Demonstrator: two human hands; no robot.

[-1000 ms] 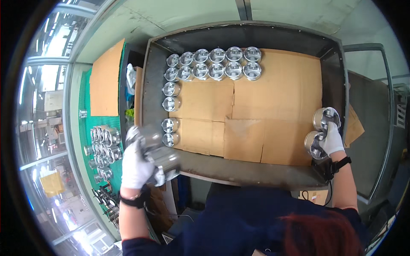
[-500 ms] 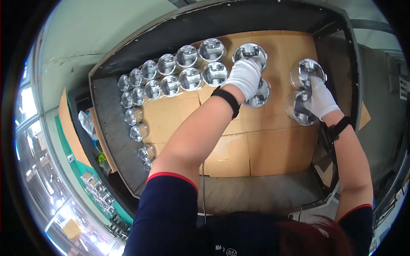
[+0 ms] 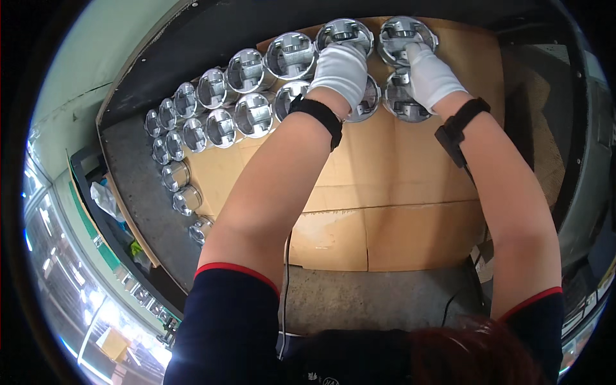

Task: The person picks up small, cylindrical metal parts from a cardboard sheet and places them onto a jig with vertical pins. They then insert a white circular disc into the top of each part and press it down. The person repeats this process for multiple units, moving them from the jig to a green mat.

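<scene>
My left hand, in a white glove, is closed over a silver engine piston at the far edge and the piston just nearer; its fingertips are mostly hidden. To its right my right hand, gloved too, grips a pair of pistons with its fingers at their meeting walls, the far piston and the near piston. All four stand with their open undersides up on brown cardboard. Left of my hands, two rows of pistons run along the far side.
More pistons line the left edge of the cardboard. A dark metal bin wall encloses it at the back. Beyond the left wall lie a white plastic bag and further metal parts. A thin cable hangs near my left arm.
My right hand has brought its two pistons leftward, beside the left-hand pair. My left hand stays at its pistons, at the end of the rows. The whole view has shifted.
</scene>
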